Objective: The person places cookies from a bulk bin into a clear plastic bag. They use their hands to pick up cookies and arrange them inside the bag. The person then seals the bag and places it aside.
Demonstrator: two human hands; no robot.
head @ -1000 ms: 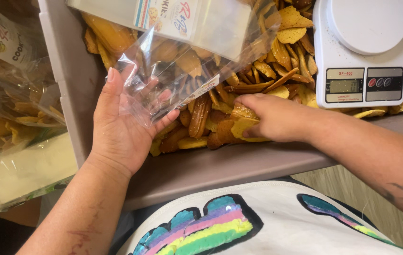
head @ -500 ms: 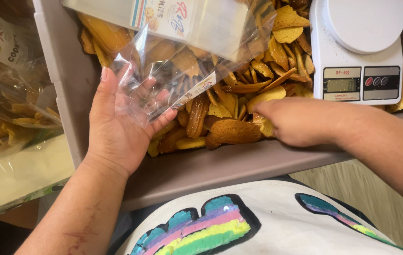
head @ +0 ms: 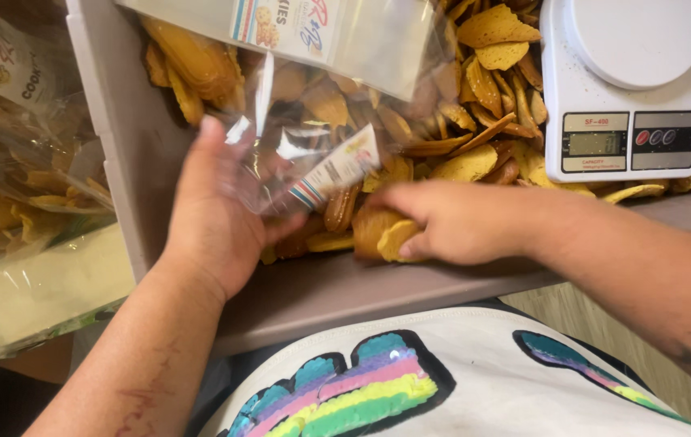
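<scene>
My left hand [head: 216, 210] holds a clear plastic bag [head: 313, 121] open by its mouth, just above a grey bin [head: 143, 137] full of golden-brown chips [head: 491, 48]. My right hand [head: 451, 222] lies on the chips near the bin's front wall, fingers curled around a few chips [head: 382, 235] right beside the bag's opening. The bag has a printed label strip near its mouth and a printed header at its far end.
A white kitchen scale [head: 625, 89] with a round platform rests on the chips at the bin's right side. Filled clear bags of chips [head: 14, 186] are stacked left of the bin. My shirt with a rainbow patch [head: 362, 388] is below the bin's front wall.
My right hand has slid left across the chips, gathering a few, and now sits close to the bag's mouth. My left hand still holds the bag.
</scene>
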